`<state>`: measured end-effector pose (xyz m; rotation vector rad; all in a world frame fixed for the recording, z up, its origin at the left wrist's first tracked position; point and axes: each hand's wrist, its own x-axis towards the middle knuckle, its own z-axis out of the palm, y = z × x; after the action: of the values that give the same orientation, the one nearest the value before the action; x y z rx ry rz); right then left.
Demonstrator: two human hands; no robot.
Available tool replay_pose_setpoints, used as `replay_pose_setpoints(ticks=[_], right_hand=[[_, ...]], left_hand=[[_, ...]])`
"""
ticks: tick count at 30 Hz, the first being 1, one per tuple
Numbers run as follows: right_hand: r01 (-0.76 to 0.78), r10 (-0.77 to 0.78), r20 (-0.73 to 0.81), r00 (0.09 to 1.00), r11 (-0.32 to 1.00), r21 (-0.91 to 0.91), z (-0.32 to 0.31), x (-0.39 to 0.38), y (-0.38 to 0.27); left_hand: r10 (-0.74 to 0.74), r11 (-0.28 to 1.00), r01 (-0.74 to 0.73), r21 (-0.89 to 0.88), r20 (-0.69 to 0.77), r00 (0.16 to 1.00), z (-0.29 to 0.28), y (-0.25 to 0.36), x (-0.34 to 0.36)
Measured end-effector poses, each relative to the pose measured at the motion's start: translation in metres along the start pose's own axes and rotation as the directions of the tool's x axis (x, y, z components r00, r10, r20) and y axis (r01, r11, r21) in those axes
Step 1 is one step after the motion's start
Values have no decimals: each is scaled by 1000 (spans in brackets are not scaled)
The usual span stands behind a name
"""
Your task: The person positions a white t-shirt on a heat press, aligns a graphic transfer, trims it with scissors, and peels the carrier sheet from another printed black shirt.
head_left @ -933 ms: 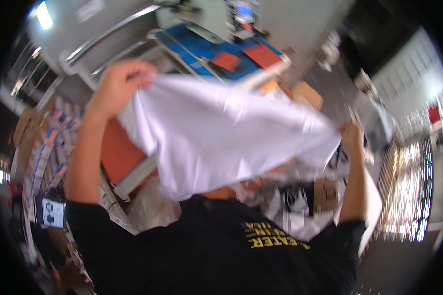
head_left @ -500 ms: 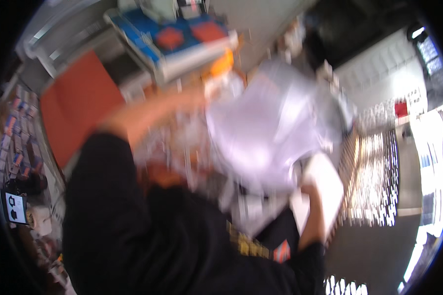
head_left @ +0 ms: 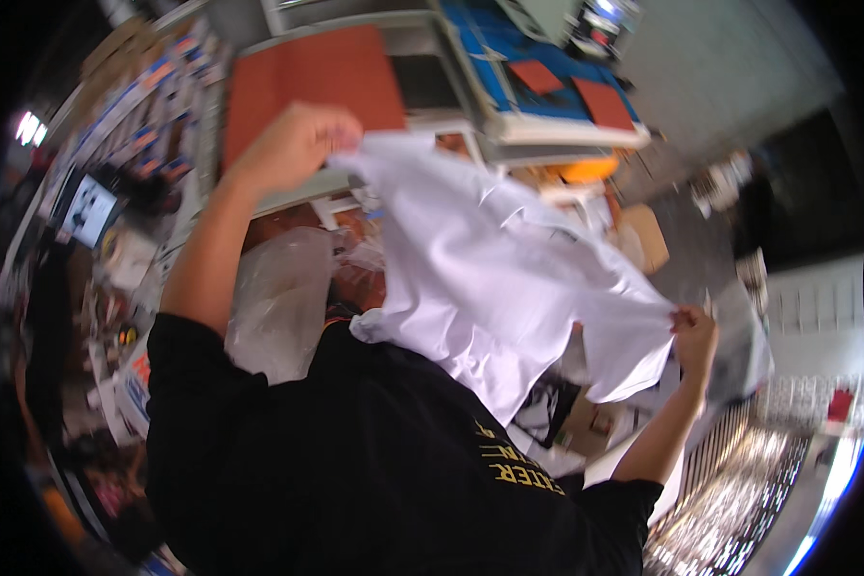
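A white T-shirt (head_left: 490, 250) hangs stretched between my two hands, with folds running across it. My left hand (head_left: 302, 144), raised at the upper left, pinches one upper corner of the cloth. Lower, on the right side, my right hand (head_left: 696, 341) grips the other end by a sleeve. Just below my left forearm lies a translucent plastic bag (head_left: 280, 302). The shirt hides much of the surface behind it.
Beyond my left hand is a flat red-brown panel (head_left: 317, 86). A blue-topped table (head_left: 490, 67) with red pieces stands farther right. On the left are stacked boxes (head_left: 149, 106) and a lit screen (head_left: 88, 209). An orange-yellow object (head_left: 586, 171) lies under the blue-topped table's edge.
The view has swung, so the surroundings sit farther right. The white shirt, blurred and bunched before, is now spread wide. My right hand has moved up and outward to the right.
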<state>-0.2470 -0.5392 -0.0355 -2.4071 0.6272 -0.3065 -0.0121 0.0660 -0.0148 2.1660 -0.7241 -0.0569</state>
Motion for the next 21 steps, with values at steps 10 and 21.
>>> replay_pose_setpoints(ticks=[10,21], right_hand=[[196,-324,500,803,936,291,254,68,-163],[520,-507,233,830,854,8,200,236,-489]], left_hand=[[-252,883,405,237,-489,835,-124,-113,-217],[-264,865,483,135,-696,668,-333,-154,-92]])
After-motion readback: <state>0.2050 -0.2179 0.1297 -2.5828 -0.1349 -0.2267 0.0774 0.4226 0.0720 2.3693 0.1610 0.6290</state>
